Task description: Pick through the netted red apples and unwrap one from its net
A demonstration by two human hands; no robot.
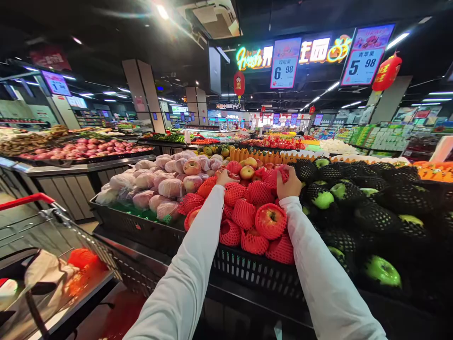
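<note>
From where I stand, the shopper has both arms in white sleeves (187, 269) stretched over a heap of red-netted apples (244, 213) — the two hands well apart, one at each side of the heap's far part. The right hand (289, 183) is bent round a netted apple (272, 179) near the edge where the red nets meet the black ones. The left hand (226, 177) lies on the apples across from it, though its fingers are small and half hidden from here, so I can't tell whether they grip one or merely touch. The heap fills a black crate (255, 271) with slotted sides, and a large apple (271, 220) near the front shows its stem through the open net. To the left sit pale fruits in clear wrap (171, 187); to the right, green apples (384, 270) in black nets. Behind runs a yellow picket edging (264, 155), with price signs (285, 63) hanging above — and at the left stands a shopping cart with a red handle (26, 201).
</note>
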